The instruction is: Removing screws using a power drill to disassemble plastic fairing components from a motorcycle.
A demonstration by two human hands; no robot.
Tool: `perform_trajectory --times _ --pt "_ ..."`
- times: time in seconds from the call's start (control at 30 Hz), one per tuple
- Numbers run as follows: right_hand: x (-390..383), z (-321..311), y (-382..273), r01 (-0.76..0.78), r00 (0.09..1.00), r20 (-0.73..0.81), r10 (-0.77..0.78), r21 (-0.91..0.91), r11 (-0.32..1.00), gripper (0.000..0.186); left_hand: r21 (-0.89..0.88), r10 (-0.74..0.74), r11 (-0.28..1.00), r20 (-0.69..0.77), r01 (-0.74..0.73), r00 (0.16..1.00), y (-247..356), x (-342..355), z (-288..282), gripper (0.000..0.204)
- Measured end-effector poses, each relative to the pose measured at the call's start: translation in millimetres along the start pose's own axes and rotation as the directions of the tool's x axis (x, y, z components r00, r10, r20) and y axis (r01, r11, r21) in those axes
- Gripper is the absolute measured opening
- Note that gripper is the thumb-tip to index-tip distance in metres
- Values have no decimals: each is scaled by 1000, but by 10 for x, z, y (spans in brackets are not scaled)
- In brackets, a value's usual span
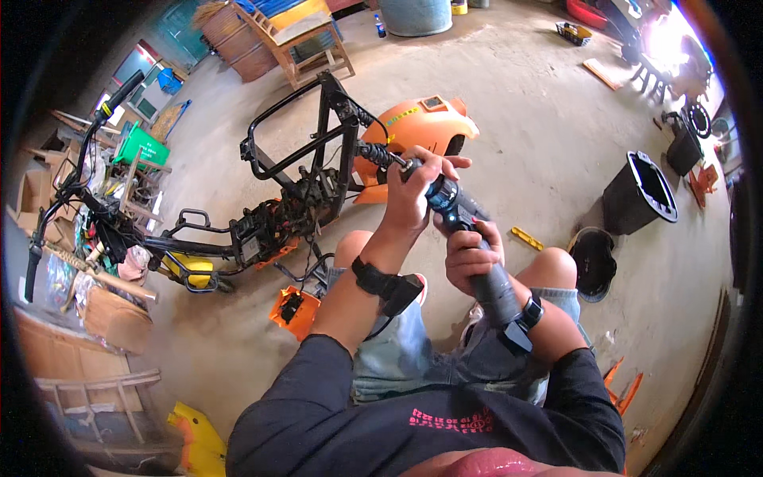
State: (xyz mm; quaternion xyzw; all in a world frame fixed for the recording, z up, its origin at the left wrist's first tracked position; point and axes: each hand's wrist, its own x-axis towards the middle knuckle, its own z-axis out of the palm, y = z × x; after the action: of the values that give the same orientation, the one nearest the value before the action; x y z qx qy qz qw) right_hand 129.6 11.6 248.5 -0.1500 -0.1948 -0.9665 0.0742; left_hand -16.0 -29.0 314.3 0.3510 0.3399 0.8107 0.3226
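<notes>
In the middle of the frame the left hand [413, 191] is clenched around the upper end of a dark tool [457, 219], and the right hand [470, 256] grasps its lower handle. Just left of them stands a black frame [318, 159] with an orange cover [425, 123] behind it. A black bin [640, 195] lies on the floor [524, 103] at the right, well apart.

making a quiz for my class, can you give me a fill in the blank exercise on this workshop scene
1. The right hand grips the handle of a black ____ tool.
2. The left hand steadies the front of the power tool against the stripped black scooter frame lying on the ____ floor.
3. The body panel behind the frame is ____ in colour.
4. Each wrist wears a black ____.

Missing words: power; concrete; orange; strap
</notes>
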Motion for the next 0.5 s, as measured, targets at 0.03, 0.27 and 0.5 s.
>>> perform_trajectory --times 0.03,0.27,0.5 --pt "19 -15 -8 -10 1000 -26 16 222 975 55 1 8 1000 3 -8 1000 -22 25 -28 13" --pt "130 -136 -134 93 987 -124 -100 -59 994 55 -56 -115 993 -287 103 951 -237 116 -202 20" --pt "118 -175 -191 121 982 -130 -134 -106 987 52 -86 -137 990 -335 115 932 -252 97 -238 21"
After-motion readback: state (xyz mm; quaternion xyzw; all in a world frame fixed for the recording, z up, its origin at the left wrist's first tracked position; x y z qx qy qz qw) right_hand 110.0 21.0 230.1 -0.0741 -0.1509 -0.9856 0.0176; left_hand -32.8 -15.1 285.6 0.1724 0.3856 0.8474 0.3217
